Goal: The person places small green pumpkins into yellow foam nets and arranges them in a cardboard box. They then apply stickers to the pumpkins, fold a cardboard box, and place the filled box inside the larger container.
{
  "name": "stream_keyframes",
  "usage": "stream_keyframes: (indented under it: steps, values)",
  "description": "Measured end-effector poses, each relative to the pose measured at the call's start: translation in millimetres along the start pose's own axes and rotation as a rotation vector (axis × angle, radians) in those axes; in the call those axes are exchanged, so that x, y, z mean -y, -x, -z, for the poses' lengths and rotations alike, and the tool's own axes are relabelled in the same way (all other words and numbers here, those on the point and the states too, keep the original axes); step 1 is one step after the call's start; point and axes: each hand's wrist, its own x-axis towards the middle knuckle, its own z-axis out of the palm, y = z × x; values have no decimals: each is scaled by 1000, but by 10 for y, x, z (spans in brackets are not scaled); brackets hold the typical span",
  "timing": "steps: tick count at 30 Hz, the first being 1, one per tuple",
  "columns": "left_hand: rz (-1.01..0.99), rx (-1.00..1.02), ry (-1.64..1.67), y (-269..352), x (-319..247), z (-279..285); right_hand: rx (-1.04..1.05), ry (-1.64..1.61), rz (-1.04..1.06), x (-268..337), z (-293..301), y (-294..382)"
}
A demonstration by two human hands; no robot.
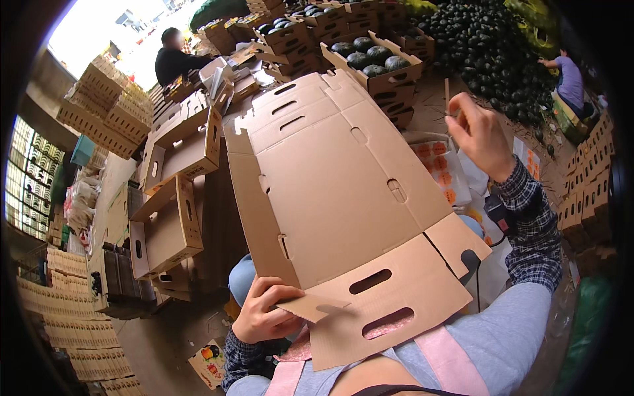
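Note:
A die-cut cardboard box blank point(342, 198) lies across the person's lap, mostly flat, its left side panel raised and its near end panel with two handle slots towards the body. My left hand point(270, 309) pinches a small corner flap at the blank's near left corner. My right hand point(478, 133) is raised beyond the blank's right edge, apart from it, fingers curled; whether it holds anything is unclear. Beneath that hand, sheets of orange stickers point(438, 168) lie beside the blank.
Formed open cardboard boxes point(166, 235) stand at the left. A box of dark green squashes point(374, 74) tops a stack ahead, with a large squash heap point(480, 54) behind. One person point(176, 59) is at the upper left, another point(569, 81) at the upper right. Stacked cartons point(587, 183) stand right.

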Motion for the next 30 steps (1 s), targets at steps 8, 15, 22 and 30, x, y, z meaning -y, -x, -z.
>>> stream_keyframes:
  steps: [8, 15, 22, 30]
  values:
    - [13, -108, -19, -36, -25, -113, 279, -741, 191, -410, -363, 856]
    - [-91, -17, -29, -236, -101, -54, 63, -581, 351, 223, -480, 985]
    - [-280, -410, 489, -75, -99, -392, 405, -897, 559, 145, -325, 981]
    - [-302, -490, 674, -338, 79, -587, 75, -587, 434, -11, -726, 1302]
